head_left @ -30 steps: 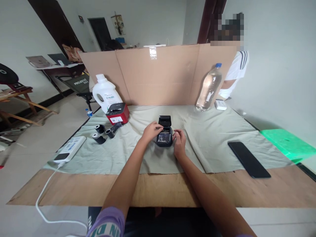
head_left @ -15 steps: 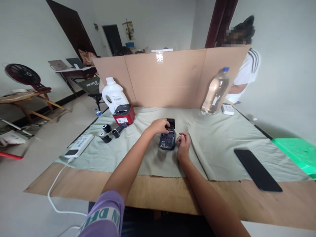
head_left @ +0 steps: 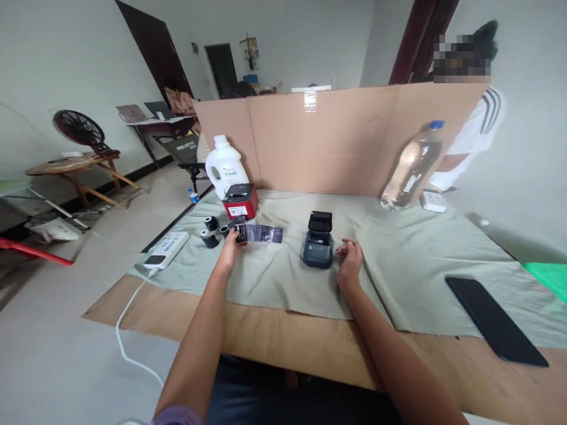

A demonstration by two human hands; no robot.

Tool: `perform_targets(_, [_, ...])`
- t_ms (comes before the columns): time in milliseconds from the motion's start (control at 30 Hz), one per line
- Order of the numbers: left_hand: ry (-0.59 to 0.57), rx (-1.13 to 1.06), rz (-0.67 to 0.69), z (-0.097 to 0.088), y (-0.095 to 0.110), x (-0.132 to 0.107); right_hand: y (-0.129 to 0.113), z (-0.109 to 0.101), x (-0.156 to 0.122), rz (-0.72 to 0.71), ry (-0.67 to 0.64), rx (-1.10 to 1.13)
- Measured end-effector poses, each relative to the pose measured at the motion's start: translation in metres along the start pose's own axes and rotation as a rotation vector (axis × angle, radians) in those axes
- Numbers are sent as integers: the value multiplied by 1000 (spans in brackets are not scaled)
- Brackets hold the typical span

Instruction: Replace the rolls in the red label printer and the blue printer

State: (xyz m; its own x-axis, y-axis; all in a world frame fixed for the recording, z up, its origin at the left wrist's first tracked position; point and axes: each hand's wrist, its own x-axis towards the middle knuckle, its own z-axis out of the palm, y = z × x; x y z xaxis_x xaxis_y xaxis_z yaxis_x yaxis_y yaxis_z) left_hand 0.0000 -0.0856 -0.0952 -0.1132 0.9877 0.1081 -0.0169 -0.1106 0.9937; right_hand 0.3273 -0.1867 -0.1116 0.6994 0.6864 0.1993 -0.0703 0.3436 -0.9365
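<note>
My left hand (head_left: 231, 245) is closed on a roll of dark labels (head_left: 240, 232), whose loose strip (head_left: 264, 234) stretches out to the right over the cloth. Close behind and beside it are several other small rolls (head_left: 209, 238), some black with white ends. A small black label printer (head_left: 318, 255) stands in the middle with its lid (head_left: 320, 222) raised. Just right of the printer rests my right hand (head_left: 351, 260), fingers loosely bent and apart, with nothing visible in them.
A red and black box-shaped device (head_left: 240, 202) and a white jug (head_left: 227, 165) stand behind the rolls. A power strip (head_left: 168, 249) lies left, a black phone (head_left: 496, 319) right. A cardboard screen (head_left: 319, 141) and large water bottle (head_left: 411, 168) border the back; a person sits beyond.
My left hand has moved from the printer leftward to the small rolls, carrying the label roll and its strip out of the printer. My right hand stays beside the printer. The view has turned slightly left.
</note>
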Motion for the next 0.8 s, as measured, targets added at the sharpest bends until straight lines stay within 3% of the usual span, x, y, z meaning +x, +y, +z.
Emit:
perform_targets(100, [26,23,42,-15,-8,1,0,0,1,16,-9,11])
perform_targets(333, [68,296,201,-36,-12,4,0,-1,2,18,-31,2])
perform_targets(633, [137,707,117,-39,-6,-6,2,-3,4,15,-59,15])
perform_targets(700, [205,696,131,-39,2,-12,1,-2,3,23,-55,13])
perform_targets(800, [395,716,168,-42,13,-12,1,-2,3,27,-51,14])
